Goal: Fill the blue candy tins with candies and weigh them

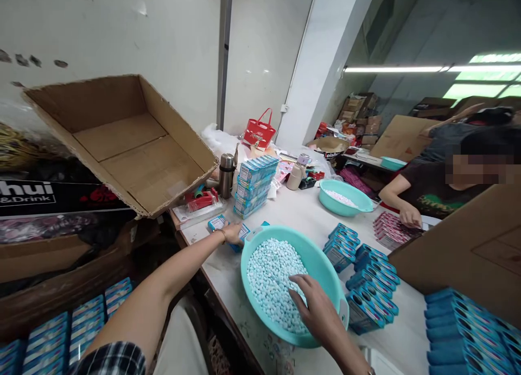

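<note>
- Large open brown cardboard carton (122,141): it sits tilted, up and well apart from the left hand, with its open side facing the table. It looks stiff but light, and is best taken by two opposite walls.
- Round turquoise plastic basin (252,242): it lies on the white table (301,212), directly under the right hand and just beside the left hand. The thin plastic is likely to flex, and the load of tablets makes it heavy for its size. Take hold at the rim handles, one on each side, and keep it level.
- Small blue printed cardboard box (243,233): it lies flat under the left hand (233,233), touching the basin's far rim. The fingers press down on it; whether they close around it cannot be told. It is judged light and easily crushed, so grip the narrow edges, not the faces. More of the same boxes stand in rows beyond the right hand.
- Small white oval tablets (271,277): they fill the basin. The right hand (315,307) rests on them, fingers loosely spread and holding nothing visible. They are judged hard, smooth and prone to rolling; scoop with a cupped palm instead of pinching.
</note>
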